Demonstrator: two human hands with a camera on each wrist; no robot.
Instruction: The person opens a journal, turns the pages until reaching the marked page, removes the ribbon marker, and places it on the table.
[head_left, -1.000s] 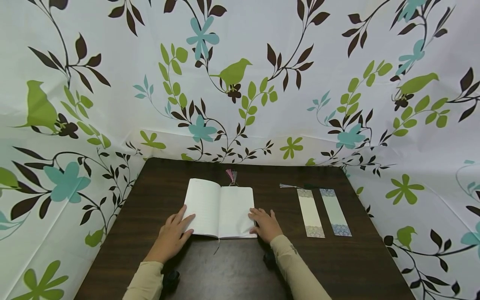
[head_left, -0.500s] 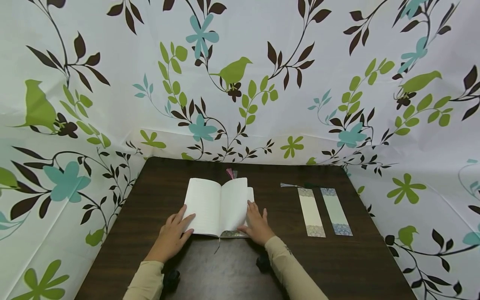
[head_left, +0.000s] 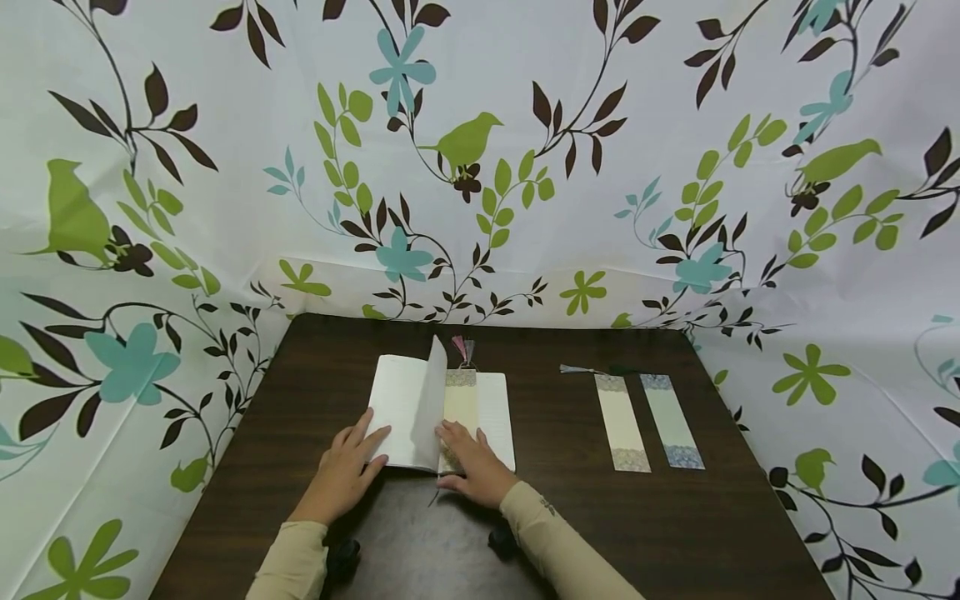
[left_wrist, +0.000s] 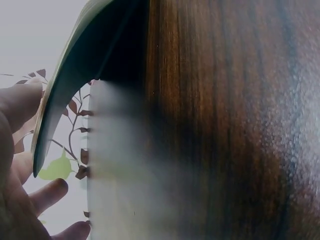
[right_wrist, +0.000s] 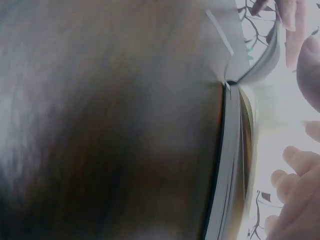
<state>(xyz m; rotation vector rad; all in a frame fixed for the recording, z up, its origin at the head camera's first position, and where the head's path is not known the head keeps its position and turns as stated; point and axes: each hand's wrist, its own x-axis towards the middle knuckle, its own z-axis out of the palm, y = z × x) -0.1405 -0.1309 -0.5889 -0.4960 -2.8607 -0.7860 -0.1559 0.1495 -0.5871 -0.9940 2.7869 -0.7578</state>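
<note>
An open notebook (head_left: 401, 408) with white pages lies on the table. My left hand (head_left: 341, 471) rests on its left page near the outer edge, fingers spread; in the left wrist view these fingers (left_wrist: 47, 195) show beside the curved cover. One page (head_left: 430, 408) stands nearly upright by the spine. Touching that page near its bottom, my right hand (head_left: 480, 471) lies over a cream bookmark (head_left: 461, 400) on the right side. This hand covers the bookmark's lower part. A pink and a grey tassel (head_left: 463, 348) stick out past the notebook's top edge.
Two more bookmarks, one cream (head_left: 622, 421) and one pale green with blue ends (head_left: 672, 421), lie to the right of the notebook on the dark wooden table (head_left: 570, 533). A patterned curtain (head_left: 555, 208) hangs behind and at both sides.
My right hand has moved left from the right page's edge to near the spine, turning a page up and over. The cream bookmark beneath has come into view. My left hand has stayed put.
</note>
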